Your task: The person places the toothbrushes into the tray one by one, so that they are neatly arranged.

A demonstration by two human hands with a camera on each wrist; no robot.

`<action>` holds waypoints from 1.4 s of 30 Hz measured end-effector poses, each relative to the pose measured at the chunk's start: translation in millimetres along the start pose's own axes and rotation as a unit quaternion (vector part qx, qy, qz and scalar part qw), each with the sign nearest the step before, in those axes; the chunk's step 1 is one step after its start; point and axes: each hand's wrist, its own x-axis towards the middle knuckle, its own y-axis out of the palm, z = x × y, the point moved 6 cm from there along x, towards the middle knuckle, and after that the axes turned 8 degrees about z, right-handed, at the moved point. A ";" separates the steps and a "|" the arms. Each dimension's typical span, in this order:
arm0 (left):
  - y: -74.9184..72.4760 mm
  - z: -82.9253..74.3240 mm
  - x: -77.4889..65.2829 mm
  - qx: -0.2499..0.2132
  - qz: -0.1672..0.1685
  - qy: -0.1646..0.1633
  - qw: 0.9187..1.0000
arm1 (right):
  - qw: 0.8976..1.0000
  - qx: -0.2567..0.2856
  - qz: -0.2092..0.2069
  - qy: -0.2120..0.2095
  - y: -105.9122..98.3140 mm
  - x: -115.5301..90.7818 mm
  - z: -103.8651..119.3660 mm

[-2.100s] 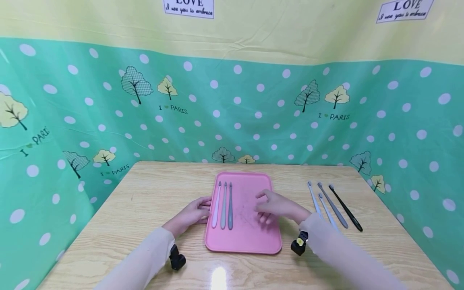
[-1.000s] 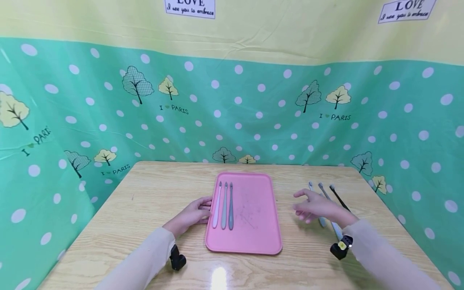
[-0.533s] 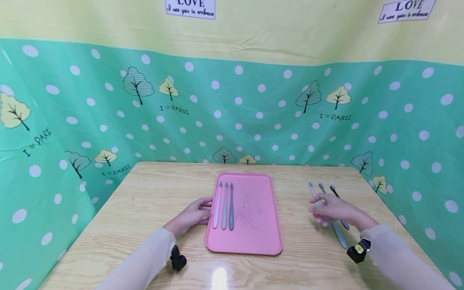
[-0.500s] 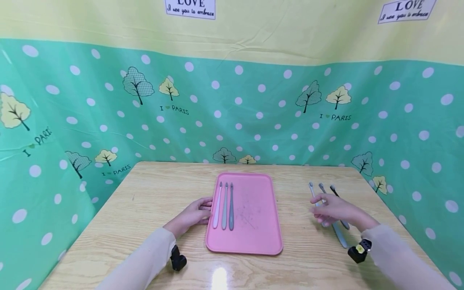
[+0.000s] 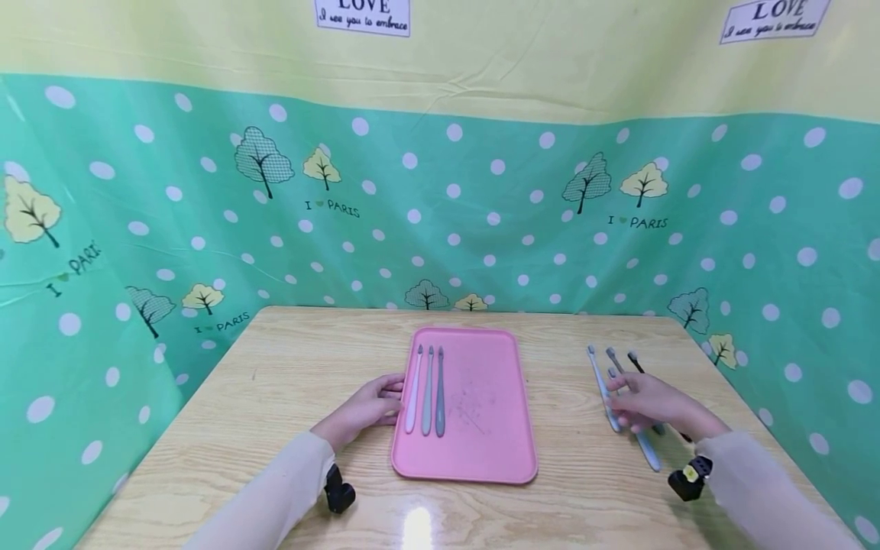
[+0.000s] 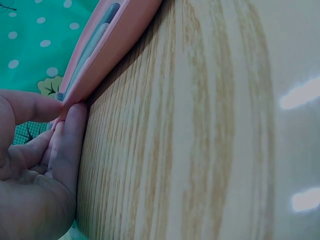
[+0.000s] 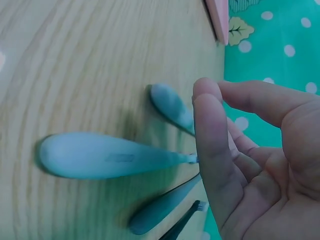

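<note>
My left hand (image 5: 364,409) pinches the left rim of the pink tray (image 5: 474,454); the left wrist view shows the thumb above the rim and a finger below. Side by side on the tray lie a white toothbrush (image 5: 413,397), a pale grey-green toothbrush (image 5: 427,397) and a dark grey toothbrush (image 5: 440,397). My right hand (image 5: 649,401) hovers over the loose toothbrushes, fingers loosely bent, nothing visible between them. Beneath it are a light blue toothbrush (image 5: 598,374), another light blue toothbrush (image 7: 110,155), a grey toothbrush (image 7: 162,207) and a black toothbrush (image 5: 635,362), all partly hidden.
The wooden table (image 5: 309,344) carries the tray at its middle and the loose toothbrushes to the right. A green and yellow patterned curtain (image 5: 385,229) surrounds the table's back and sides. Small black devices sit on both wrists.
My right hand has moved from above the tray rightward to the loose toothbrushes, shifting slightly further right over the last half second. My left hand stays on the tray rim.
</note>
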 end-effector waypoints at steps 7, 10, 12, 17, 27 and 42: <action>0.5 -0.2 0.1 0.004 -0.004 -0.004 1.000 | 0.999 0.005 -0.029 0.028 -1.2 1.4 -9.3; 0.9 -0.4 -0.1 0.005 -0.005 -0.006 1.000 | 0.999 0.003 -0.033 0.028 -0.7 2.5 -10.7; 1.3 -1.1 -0.5 0.006 -0.005 -0.004 1.000 | 0.999 -0.002 -0.038 0.025 -0.7 3.6 -11.9; 1.6 -0.8 -1.1 0.001 -0.006 -0.006 1.000 | 0.998 -0.014 -0.052 0.022 -0.6 6.8 -14.8; 2.0 -1.1 0.2 -0.002 -0.004 0.002 1.000 | 0.998 -0.019 -0.065 0.019 1.9 8.9 -13.6; 1.3 -0.2 -0.4 -0.004 0.000 0.009 1.000 | 0.996 -0.007 -0.079 0.036 8.3 10.5 -13.2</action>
